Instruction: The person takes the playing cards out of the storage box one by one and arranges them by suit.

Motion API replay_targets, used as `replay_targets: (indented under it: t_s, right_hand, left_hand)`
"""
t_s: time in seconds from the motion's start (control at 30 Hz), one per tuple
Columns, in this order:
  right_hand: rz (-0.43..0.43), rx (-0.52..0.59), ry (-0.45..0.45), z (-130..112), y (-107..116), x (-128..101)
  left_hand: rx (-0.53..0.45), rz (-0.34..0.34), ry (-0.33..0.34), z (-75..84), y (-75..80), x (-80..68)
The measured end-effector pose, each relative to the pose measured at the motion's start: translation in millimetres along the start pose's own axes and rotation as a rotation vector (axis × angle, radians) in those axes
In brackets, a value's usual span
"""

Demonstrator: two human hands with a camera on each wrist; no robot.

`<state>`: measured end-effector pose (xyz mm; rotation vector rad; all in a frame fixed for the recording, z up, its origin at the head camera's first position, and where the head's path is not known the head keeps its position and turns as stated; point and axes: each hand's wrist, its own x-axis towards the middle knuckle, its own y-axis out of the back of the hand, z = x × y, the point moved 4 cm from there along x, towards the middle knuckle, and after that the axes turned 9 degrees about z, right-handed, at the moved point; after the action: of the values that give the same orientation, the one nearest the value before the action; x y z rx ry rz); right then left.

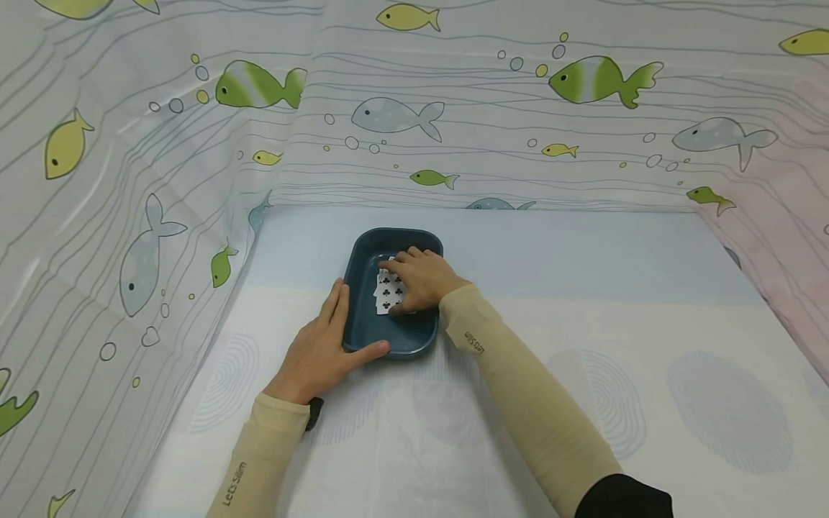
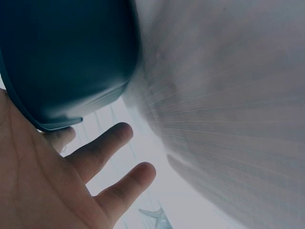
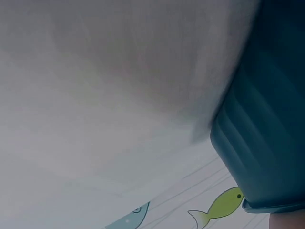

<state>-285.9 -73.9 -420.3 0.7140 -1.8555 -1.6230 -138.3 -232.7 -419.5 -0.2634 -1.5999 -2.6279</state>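
The left hand point(image 1: 315, 354), fingers straight, lies against the side and near rim of a dark blue tray point(image 1: 382, 337) on the desk point(image 1: 557, 259). Inside it, playing cards point(image 1: 388, 293) lie under the right hand point(image 1: 424, 279), its thumb and fingers spread across them; whether it grips them I cannot tell.

head view looking forward and down from above, well back from the blue tray point(image 1: 391, 334), wrist views low and close outside its walls, the left's past the left hand point(image 2: 52, 181), all three sharing tray and fish-print backdrop point(image 1: 479, 93), which filled the head view's far side
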Motion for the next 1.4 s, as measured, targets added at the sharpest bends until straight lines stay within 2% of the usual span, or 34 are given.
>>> replay_targets:
  t_s: [0.47, 0.67, 1.4]
  right_hand:
    - [0.018, -0.047, -0.019, 0.3, 0.4, -0.7]
    - [0.000, -0.070, -0.027, -0.5, 0.7, -1.1]
    - [0.034, -0.047, -0.036, -0.3, 0.5, -0.8]
  left_hand:
    - [-0.001, -0.009, 0.006, -0.2, -0.4, 0.4]
    - [-0.002, -0.015, 0.015, 0.1, 0.0, 0.6]
    - [-0.004, -0.014, 0.022, 0.1, 0.6, -0.1]
